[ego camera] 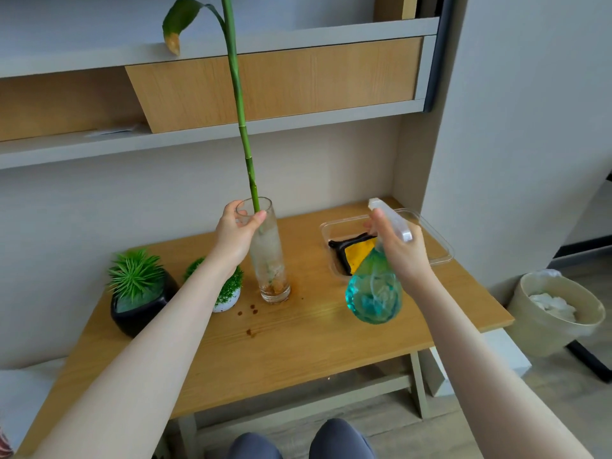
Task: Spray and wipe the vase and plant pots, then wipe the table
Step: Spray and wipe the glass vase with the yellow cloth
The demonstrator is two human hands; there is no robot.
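A tall glass vase (270, 260) with a long green stalk (239, 104) stands on the wooden table (298, 342). My left hand (236, 231) grips the vase near its rim. My right hand (397, 246) holds a teal spray bottle (374, 293) by its white trigger head, raised above the table to the right of the vase, nozzle pointing left. A black pot (139, 304) with a spiky green plant sits at the left. A small white pot (228, 301) with green foliage stands between it and the vase, partly behind my left forearm.
A clear plastic tray (437, 246) at the table's back right holds a yellow and black cloth (354, 253). Brown spots (251, 311) mark the table near the vase. A bin (556, 313) stands on the floor at the right. Shelves hang above the table.
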